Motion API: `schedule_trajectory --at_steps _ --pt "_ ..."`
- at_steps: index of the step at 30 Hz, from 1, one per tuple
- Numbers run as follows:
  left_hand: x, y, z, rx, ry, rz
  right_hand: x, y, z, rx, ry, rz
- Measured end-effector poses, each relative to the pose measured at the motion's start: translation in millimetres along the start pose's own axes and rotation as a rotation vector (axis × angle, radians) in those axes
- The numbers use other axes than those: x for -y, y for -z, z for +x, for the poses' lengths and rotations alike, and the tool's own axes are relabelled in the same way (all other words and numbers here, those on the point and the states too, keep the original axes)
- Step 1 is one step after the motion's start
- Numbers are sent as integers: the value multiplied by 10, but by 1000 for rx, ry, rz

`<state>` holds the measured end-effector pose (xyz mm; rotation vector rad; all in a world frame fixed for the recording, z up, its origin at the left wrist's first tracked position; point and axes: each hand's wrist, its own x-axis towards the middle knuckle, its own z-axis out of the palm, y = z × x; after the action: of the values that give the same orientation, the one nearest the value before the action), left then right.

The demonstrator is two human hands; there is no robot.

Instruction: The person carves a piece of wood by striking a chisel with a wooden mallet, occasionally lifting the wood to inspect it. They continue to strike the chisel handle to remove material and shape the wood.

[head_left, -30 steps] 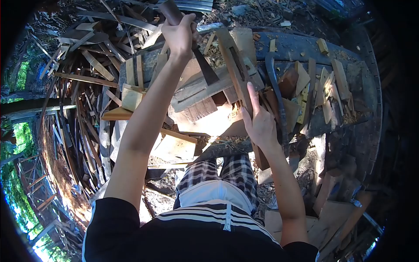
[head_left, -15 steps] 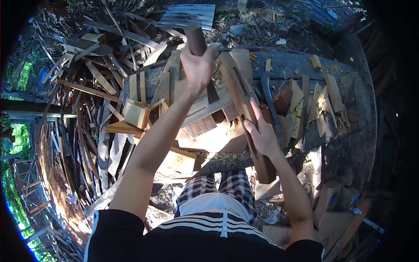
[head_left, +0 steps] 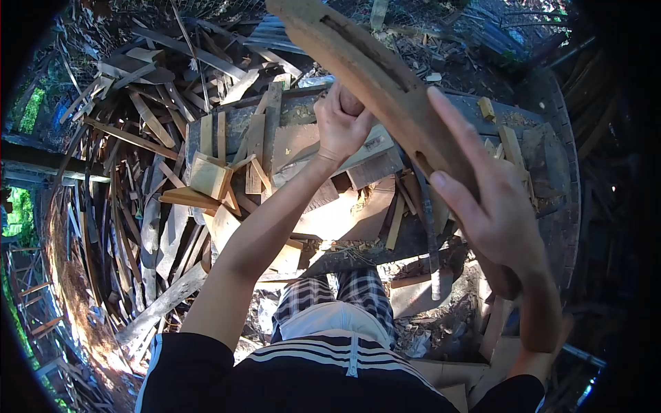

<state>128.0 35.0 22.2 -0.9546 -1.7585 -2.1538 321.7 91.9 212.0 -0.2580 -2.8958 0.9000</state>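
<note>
Dark, worn desk; littered brown ground; grey corrugated metal sheet beyond; bright green foliage far left; hard, patchy sunlight.

glare nr ctr, dk edges

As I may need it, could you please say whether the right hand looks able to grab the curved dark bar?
Probably not, as the right hand holds the slotted beam, though the curved dark bar looks uncovered at its near end.
</note>
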Motion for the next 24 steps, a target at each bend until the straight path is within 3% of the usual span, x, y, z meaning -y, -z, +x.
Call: schedule_trajectory --at_steps 1,2,3,5,6,7,9,11,13,15,17,19,21,22,24 --pt "16 0 -15 -15 -60 -26 42 55 -2 13 -39 -22" --pt "52 30 -29 12 -5 89 64 12 5 -70 29 190" --pt "66 22 -43 8 8 88 65 -6 18 -59 22 189" --pt "74 11 -32 6 175 19 65 -26 79 -351 291 -68" --pt "74 23 -30 2 112 76 16 -197 53 -307 208 140" --pt "62 34 -21 5 105 80 15 -165 53 -313 213 143" --pt "35 8 11 -15 -33 -4 3 -2 54 88 -47 64" --pt "64 -1 -5 -39 -32 -12 36 95 84 62 -38 39" --pt "56 39 -39 50 178 42 17 79 89 -225 174 100" --pt "86 38 -39 22 161 32 -82 -72 99 -311 225 70" --pt "116 22 -11 -30 -11 59 -202 -179 36 -39 -40 163" --pt "101 -8 65 -60 32 -35 -337 -126 39 -29 -39 209" --pt "67 66 39 18 191 51 -537 -260 12 -163 -16 410" --pt "98 65 64 -3 178 62 -629 -380 -13 -188 -101 495" --pt "206 79 159 -20 239 20 -876 -643 -47 -150 -179 342"
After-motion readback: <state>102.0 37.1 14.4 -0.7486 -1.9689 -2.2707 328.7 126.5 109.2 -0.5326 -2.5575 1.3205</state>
